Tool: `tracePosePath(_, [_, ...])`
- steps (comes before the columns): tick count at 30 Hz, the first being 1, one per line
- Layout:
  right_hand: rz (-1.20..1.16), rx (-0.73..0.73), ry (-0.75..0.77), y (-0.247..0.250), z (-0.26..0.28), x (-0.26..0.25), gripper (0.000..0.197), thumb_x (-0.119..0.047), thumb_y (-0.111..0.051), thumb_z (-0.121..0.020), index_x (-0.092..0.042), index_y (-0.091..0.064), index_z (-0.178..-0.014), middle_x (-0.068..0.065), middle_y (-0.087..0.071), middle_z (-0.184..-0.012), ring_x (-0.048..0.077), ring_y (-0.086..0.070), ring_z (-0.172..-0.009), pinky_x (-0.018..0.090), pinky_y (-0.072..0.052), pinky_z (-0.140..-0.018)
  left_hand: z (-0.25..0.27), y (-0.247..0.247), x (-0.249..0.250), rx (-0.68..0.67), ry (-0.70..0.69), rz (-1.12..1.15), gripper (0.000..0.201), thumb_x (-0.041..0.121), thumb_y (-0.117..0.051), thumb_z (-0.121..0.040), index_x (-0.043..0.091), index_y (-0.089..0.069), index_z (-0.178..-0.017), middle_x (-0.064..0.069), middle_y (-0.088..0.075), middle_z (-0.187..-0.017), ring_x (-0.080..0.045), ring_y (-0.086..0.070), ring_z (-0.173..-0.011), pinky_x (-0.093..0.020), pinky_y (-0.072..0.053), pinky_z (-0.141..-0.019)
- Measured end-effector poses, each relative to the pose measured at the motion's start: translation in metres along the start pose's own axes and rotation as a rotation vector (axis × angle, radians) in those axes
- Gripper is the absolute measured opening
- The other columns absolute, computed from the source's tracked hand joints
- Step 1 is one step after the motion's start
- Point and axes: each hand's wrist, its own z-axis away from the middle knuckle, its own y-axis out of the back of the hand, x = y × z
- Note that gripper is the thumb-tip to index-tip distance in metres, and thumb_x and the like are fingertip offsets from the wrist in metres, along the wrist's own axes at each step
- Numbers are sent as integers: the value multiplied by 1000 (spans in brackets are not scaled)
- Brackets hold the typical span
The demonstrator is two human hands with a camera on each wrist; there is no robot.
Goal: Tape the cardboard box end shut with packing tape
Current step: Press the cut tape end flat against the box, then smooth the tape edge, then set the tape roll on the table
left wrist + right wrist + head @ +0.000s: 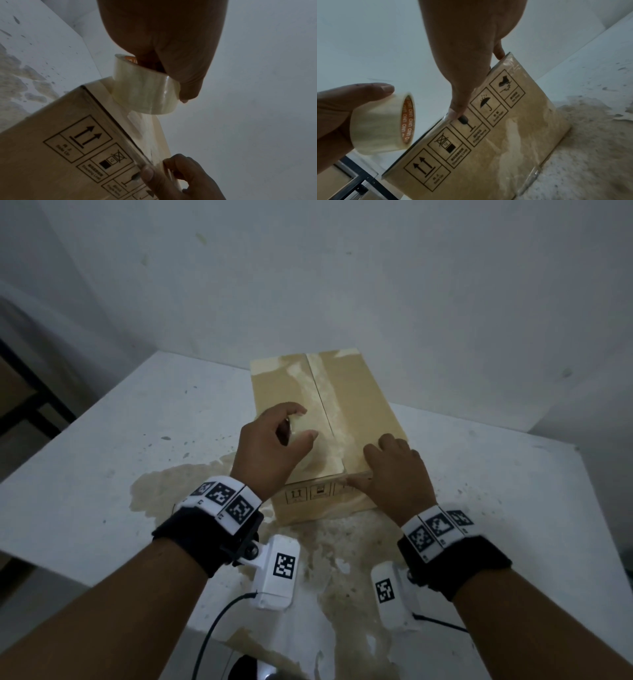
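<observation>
A cardboard box (359,412) lies on a white table (102,457), its printed end face (513,135) toward me. My left hand (306,422) grips a roll of clear packing tape (299,433) just above the box top, left of the centre seam. In the left wrist view a strip of tape (145,128) runs from the roll (145,89) down to the near top edge. My right hand (361,465) pinches that edge, fingers on top and thumb (455,115) pressing the tape's end onto the end face. Older tape covers the seam.
The table top around the box shows a large brownish patch of worn surface (342,559) and dark specks. A bare wall (342,285) rises right behind the box. A dark-framed piece of furniture (27,405) stands off the table's left side.
</observation>
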Motion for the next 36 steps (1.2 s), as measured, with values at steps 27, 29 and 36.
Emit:
tracePosePath(27, [-680, 233, -98, 128, 14, -46, 40, -30, -67, -83, -26, -60, -122, -14, -60, -114, -5, -53, -102, -5, -34, -81, -20, 29, 57, -371, 15, 422, 22, 15, -71, -82, 9, -66, -103, 7, -35, -60, -1, -35, -46, -9, -30, -47])
tracePosePath(29, [-641, 265, -85, 130, 10, -52, 36, -29, -69, -81, -24, -64, -116, -13, -63, -104, -6, -55, -95, -4, -36, -80, -24, 34, 56, -399, -9, 406, 22, 15, -71, -82, 10, -66, -103, 7, -36, -59, -1, -35, -45, -9, -30, -46])
tracePosePath(36, [-553, 298, -69, 138, 2, -76, 10, -17, -64, -85, -16, -73, -89, -5, -67, -86, 8, -60, -84, 18, -44, -78, -33, 48, 51, -514, -51, 386, 22, 13, -70, -82, 10, -65, -104, 25, -53, -48, 3, -47, -45, -7, -36, -47])
